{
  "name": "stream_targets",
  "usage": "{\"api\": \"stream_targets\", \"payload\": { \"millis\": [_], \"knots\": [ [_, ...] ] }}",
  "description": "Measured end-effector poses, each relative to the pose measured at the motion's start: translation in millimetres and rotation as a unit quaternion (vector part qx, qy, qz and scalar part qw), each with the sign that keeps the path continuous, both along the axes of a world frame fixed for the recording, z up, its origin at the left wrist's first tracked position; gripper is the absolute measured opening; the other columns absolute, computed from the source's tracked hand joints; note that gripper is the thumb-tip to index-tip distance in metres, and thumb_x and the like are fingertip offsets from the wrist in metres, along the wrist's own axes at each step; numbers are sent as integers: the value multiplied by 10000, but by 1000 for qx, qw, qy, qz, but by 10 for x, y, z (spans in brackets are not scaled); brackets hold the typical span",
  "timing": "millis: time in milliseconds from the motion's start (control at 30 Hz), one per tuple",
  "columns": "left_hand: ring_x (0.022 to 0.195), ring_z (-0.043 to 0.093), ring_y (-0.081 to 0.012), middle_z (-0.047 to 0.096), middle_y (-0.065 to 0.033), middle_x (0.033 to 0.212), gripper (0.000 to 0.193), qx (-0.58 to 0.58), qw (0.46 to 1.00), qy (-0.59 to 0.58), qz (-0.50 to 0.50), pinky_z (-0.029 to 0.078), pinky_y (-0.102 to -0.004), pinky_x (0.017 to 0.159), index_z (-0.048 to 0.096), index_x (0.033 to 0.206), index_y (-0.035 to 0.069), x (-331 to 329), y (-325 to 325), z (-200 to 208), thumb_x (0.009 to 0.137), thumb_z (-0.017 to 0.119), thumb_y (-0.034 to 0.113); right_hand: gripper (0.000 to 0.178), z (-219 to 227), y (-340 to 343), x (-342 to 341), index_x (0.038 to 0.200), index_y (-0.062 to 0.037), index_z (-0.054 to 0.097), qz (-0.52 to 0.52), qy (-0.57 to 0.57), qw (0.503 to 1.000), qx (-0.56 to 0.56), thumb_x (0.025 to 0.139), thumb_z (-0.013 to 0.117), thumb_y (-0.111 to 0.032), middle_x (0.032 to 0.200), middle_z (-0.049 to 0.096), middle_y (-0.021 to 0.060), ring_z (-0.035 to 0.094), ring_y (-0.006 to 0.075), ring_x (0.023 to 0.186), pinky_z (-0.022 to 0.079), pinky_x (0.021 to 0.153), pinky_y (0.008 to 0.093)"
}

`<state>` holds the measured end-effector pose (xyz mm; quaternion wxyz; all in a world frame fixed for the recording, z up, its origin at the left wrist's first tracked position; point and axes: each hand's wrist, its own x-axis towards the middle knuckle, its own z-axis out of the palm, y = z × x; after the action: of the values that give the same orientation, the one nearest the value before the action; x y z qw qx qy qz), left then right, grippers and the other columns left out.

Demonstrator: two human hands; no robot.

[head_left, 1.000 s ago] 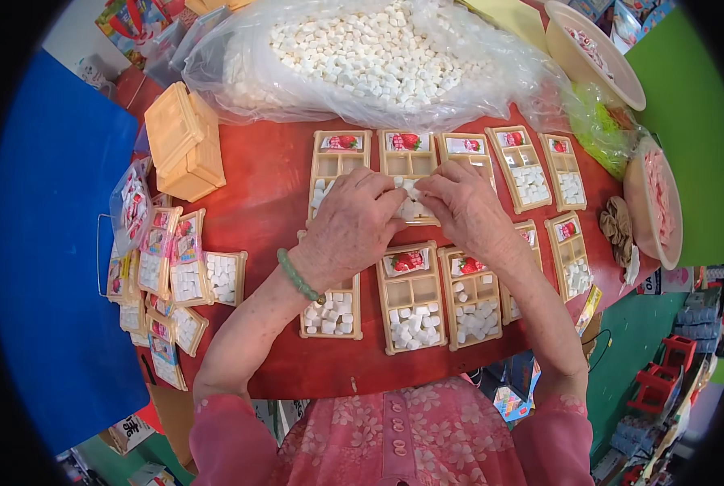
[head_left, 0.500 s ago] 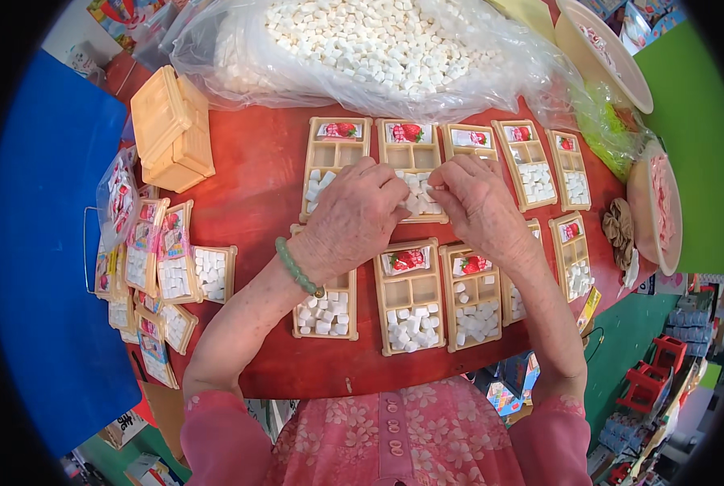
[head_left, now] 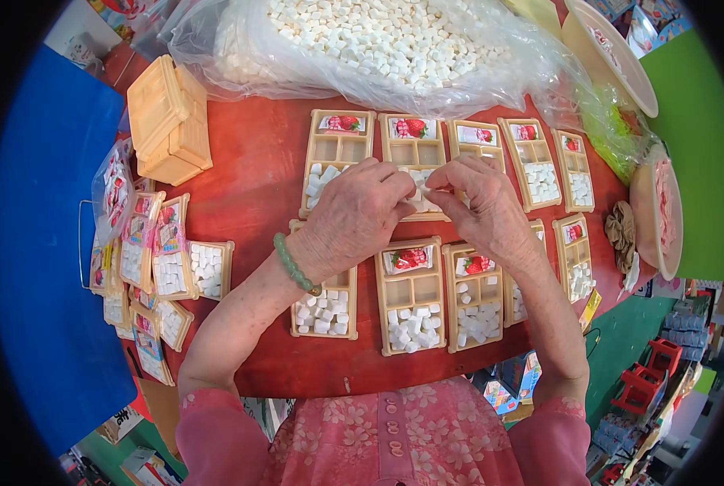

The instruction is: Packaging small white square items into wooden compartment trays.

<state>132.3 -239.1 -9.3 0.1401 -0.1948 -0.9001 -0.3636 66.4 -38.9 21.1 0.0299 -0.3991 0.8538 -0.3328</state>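
The left hand [head_left: 358, 211] and right hand [head_left: 487, 206] were bent over the middle tray [head_left: 400, 152] of the far row, fingertips just apart above its white sweets [head_left: 421, 207]. The right thumb and forefinger were pinched narrow, perhaps on one sweet; the left fingers were curled, and whether they held anything could not be told. Over the last second both hands had stayed at this tray with only small finger shifts, so the work there seemed to be fine placing. A strawberry-printed packet [head_left: 410, 128] lay in the tray's far section.

Around them, more trays stood in two rows on the red table [head_left: 248, 178]. Beyond lay a clear bag [head_left: 532, 61] heaped with sweets; to the left, a tray stack [head_left: 163, 121]; to the right, a round bowl [head_left: 641, 243] of pink packets. Red stools [head_left: 641, 385] stood on the green floor [head_left: 613, 352].
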Motion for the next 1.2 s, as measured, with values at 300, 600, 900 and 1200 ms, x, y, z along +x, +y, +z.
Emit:
{"api": "stream_targets", "payload": {
  "millis": [300, 600, 900, 1200],
  "knots": [
    [859, 619, -320, 624, -121, 859, 127, -14, 1000, 4, 3, 513, -426, 748, 653, 920, 13, 23, -36, 32, 817, 726, 23, 110, -67, -3, -15, 962, -43, 702, 10, 38, 999, 37, 859, 738, -60, 842, 649, 82, 631, 279, 867, 441, 882, 406],
    [881, 624, -321, 644, -128, 896, 172, -29, 999, 18, 30, 522, -431, 769, 668, 988, 8, 69, -103, 101, 820, 704, 5, 114, -4, -58, -1, 915, -38, 644, 21, 2, 999, 44, 835, 722, -15, 819, 632, 82, 625, 273, 854, 419, 881, 394],
    [898, 608, -292, 601, -110, 860, 136, -41, 997, 35, 50, 512, -406, 816, 655, 915, 32, 113, -166, 108, 789, 706, 32, 122, 52, -95, -72, 889, -24, 651, 80, 21, 990, 115, 788, 710, 9, 853, 630, 88, 630, 296, 886, 429, 904, 408],
    [856, 591, -272, 595, -95, 866, 178, -56, 997, 40, 36, 509, -404, 772, 710, 986, 25, 277, -149, 117, 811, 681, 13, 211, 13, -56, -30, 985, -28, 715, 90, 49, 986, 130, 777, 714, 6, 909, 648, 88, 628, 280, 931, 431, 926, 412]
  ]
}}
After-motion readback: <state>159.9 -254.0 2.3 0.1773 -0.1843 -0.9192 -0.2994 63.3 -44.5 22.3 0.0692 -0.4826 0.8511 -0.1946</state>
